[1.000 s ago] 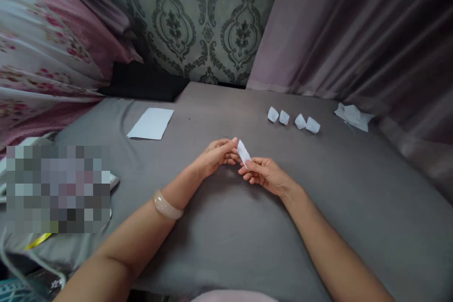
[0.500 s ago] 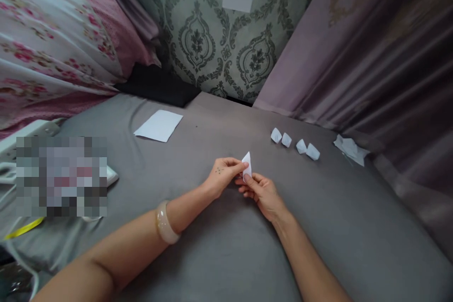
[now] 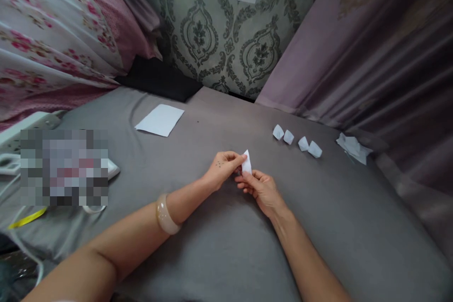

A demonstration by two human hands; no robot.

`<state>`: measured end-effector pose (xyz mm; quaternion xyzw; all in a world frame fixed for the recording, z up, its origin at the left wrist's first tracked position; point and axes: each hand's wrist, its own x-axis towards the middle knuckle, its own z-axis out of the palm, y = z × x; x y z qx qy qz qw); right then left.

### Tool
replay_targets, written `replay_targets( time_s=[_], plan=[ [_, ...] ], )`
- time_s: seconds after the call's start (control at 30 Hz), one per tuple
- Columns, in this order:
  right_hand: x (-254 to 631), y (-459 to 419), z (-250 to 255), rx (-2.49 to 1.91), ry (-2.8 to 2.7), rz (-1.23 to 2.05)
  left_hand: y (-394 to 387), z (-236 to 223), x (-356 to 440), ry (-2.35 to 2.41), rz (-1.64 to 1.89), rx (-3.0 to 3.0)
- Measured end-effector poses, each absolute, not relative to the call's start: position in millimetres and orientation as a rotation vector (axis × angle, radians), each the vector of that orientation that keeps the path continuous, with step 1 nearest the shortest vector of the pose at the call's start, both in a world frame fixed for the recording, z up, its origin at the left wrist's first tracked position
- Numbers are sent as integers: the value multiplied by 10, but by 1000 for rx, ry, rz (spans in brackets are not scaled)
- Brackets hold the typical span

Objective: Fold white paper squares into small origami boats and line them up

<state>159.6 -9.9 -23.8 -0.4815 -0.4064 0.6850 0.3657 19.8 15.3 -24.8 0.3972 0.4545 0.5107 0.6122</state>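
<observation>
A small folded piece of white paper is held between both hands above the grey cloth. My left hand pinches its upper left side between thumb and fingers. From below right, my right hand grips the lower end, thumb on top and fingers curled beneath. The paper stands narrow, its pointed end upward. Several small folded white paper shapes sit in a row to the right, apart from my hands. A flat stack of white paper lies to the left.
Crumpled white paper lies at the far right near the curtain. A folded black cloth rests at the back left. On the left are a white power strip, a blurred-out patch, cables and a yellow strip.
The folded paper has turned from a slant to nearly upright, and my left hand has shifted its pinch down along its side. The camera view has swung a little as well.
</observation>
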Motion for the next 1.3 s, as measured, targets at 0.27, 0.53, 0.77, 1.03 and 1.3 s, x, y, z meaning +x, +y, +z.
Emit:
replay_targets(
  time_s=[0.27,0.53,0.77,1.03,1.3],
  plan=[
    [1577,-107,-198,-1269,-1049,1782,138,-271,247,1165,1231,936],
    [1579,-109,-243,-1263,-1006,1761,111,-284,259,1022,1175,963],
    [1517,-132,-192,-1268,-1088,1737,104,-256,255,1087,1244,921],
    [1424,-175,-174,-1265,-1128,1711,110,-297,271,1129,1296,866],
    [1357,-193,-227,-1348,-1246,1572,108,-319,274,1102,1336,786]
  ],
)
